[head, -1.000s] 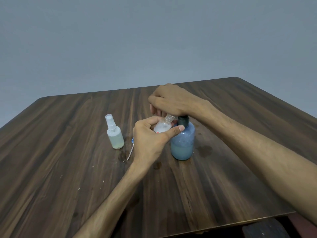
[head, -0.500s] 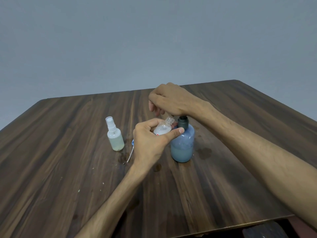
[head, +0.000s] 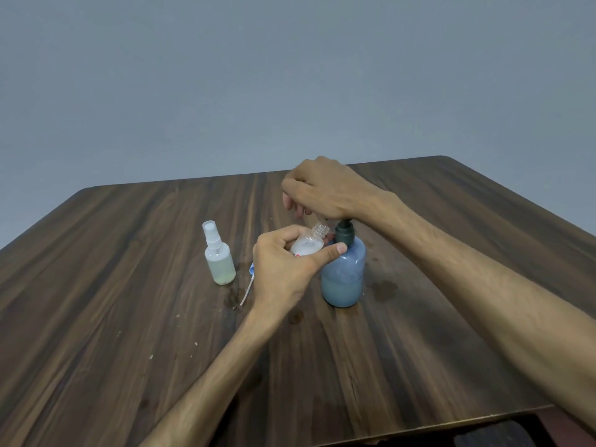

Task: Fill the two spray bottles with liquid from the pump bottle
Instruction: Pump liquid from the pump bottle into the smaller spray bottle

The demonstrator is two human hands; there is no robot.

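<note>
The left hand (head: 283,269) grips a small open spray bottle (head: 308,245), tilted with its bare threaded neck toward one o'clock, just under the right hand. The right hand (head: 322,191) rests curled over the dark pump head (head: 344,235) of the blue pump bottle (head: 343,279), which stands on the wooden table (head: 129,317) touching the left thumb. At nine o'clock from the hands stands a capped spray bottle (head: 219,256), partly filled. A loose sprayer top with tube (head: 248,285) lies between them.
</note>
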